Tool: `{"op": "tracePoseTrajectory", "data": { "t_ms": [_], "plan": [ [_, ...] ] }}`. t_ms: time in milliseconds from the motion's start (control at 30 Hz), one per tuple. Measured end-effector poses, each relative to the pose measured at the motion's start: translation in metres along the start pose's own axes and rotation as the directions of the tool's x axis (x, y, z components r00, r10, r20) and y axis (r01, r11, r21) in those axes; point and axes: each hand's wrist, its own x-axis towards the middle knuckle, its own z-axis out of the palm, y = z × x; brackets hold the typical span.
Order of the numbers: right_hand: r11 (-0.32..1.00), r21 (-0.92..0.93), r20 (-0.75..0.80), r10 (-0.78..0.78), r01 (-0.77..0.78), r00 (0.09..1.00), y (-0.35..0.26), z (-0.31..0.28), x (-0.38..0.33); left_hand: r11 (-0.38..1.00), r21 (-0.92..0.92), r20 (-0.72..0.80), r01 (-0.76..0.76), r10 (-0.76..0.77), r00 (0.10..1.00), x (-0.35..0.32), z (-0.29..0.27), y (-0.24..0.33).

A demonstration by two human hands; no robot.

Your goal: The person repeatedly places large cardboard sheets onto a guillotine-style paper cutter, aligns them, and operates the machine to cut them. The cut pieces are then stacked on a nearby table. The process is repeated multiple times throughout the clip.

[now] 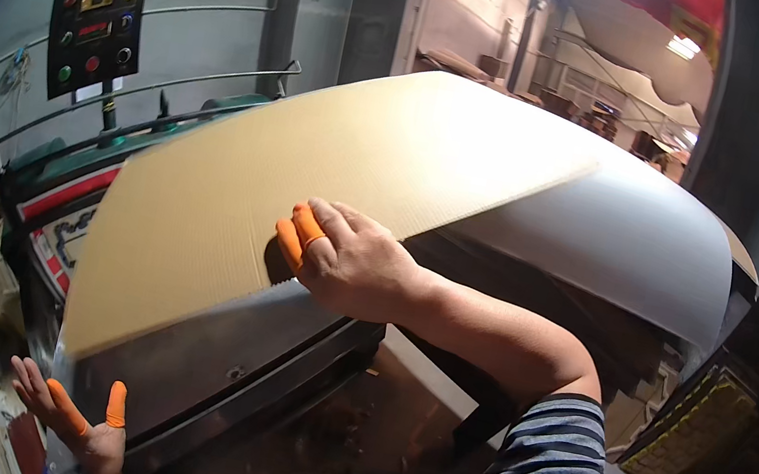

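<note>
A broad tan corrugated cardboard sheet slants across, spreading left of and beyond the right hand, which grips its near edge with bunched fingers; the thumb's exact place cannot be told. A smooth gray-white sheet, partly overlapped by the cardboard, curves away right of that hand. The dark metal machine bed lies between the two hands, under the cardboard. Far beyond the left hand stands a black control panel with colored buttons. The left hand is held open, thumb and fingers spread, just below the cardboard's near left corner. Orange finger cots cover some digits on both hands.
</note>
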Motion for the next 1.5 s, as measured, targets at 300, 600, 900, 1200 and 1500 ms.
{"op": "tracePoseTrajectory", "data": {
  "t_ms": [300,600,900,1200,1500],
  "plan": [
    [0.998,-0.062,0.391,0.021,0.004,0.920,0.051,0.003,-0.103,0.795,-0.603,0.435,-0.067,0.399,0.807,0.037,0.061,0.123],
    [0.995,0.053,0.241,0.071,-0.086,0.968,0.054,0.014,-0.123,0.773,-0.635,0.436,0.012,0.346,0.831,-0.025,0.147,0.161],
    [0.204,-0.694,-0.135,0.905,-0.691,0.403,0.135,-0.046,-0.293,0.706,-0.678,0.547,0.205,0.297,0.783,-0.049,0.164,0.155],
    [0.030,-0.545,-0.107,0.989,-0.838,0.104,0.136,-0.022,-0.318,0.696,-0.668,0.546,0.264,0.217,0.809,-0.061,0.180,0.170],
    [0.038,0.170,0.333,0.938,-0.985,0.094,0.132,-0.091,-0.293,0.901,-0.397,0.503,0.177,0.052,0.862,0.000,0.166,0.084]
  ]
}}
